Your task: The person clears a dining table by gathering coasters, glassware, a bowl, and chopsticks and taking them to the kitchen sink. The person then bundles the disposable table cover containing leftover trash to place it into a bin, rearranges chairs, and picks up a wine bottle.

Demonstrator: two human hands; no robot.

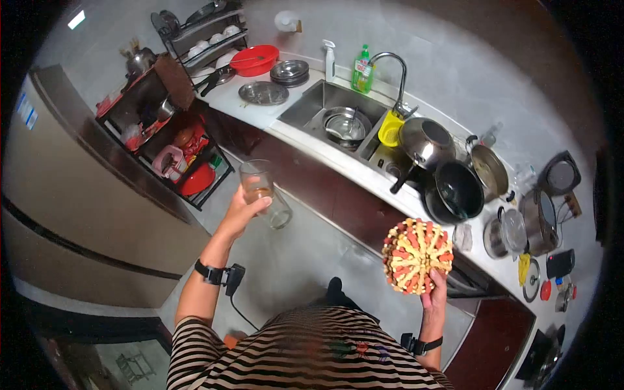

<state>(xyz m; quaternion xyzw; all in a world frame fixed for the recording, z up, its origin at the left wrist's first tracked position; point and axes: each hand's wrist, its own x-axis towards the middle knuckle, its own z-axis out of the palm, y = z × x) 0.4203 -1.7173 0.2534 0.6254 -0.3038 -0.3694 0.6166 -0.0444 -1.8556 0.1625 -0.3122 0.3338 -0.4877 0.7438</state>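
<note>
Left fingers (261,203) are wrapped round 1 glass (277,212), right fingers (438,279) have the bottom of 1 red-and-cream round thing (419,253). So yeah, both hands full. Glass is over the floor (286,273), off the desk's (257,116) front edge; the round thing's held up near that edge, further right. Back edge has 1 green bottle (362,70), 1 spray bottle (329,65), 1 tap (403,71). 1 red basin (257,64) near the left end.

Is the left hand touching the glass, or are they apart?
Touching: the head view shows the left hand wrapped around the middle of the glass.
</note>
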